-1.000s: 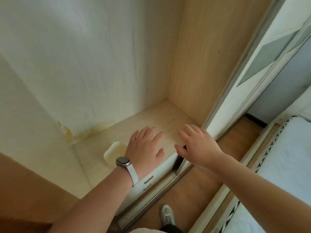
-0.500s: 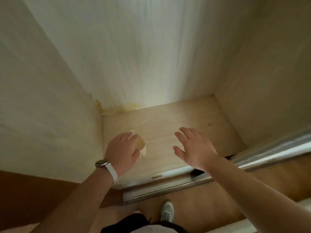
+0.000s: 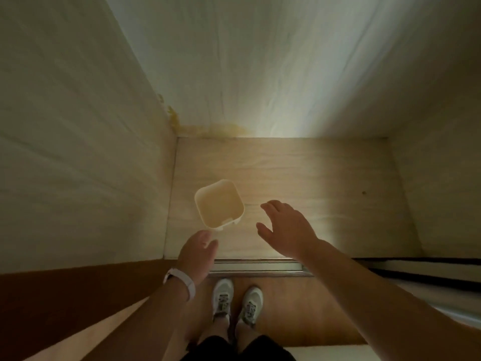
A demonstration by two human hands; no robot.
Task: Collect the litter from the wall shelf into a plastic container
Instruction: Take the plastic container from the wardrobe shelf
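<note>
A cream square plastic container (image 3: 219, 203) stands upright on the wooden shelf (image 3: 299, 173), near the shelf's left wall. It looks empty inside. My left hand (image 3: 196, 254), with a white watch on the wrist, hovers just below the container's near edge, apart from it, fingers loosely curled and holding nothing. My right hand (image 3: 286, 227) is spread open over the shelf, right of the container, not touching it. No litter shows on the shelf, apart from a small dark speck (image 3: 364, 193) at the right.
White walls (image 3: 78, 152) enclose the shelf on the left, back and right; a yellow stain (image 3: 182, 126) marks the back left corner. A metal sliding track (image 3: 257, 267) runs along the shelf's front edge. My shoes (image 3: 235, 300) stand on the wooden floor below.
The camera has tilted down and swung left. My left hand has drawn back off the container, which now shows in full. My right hand has stayed spread beside it.
</note>
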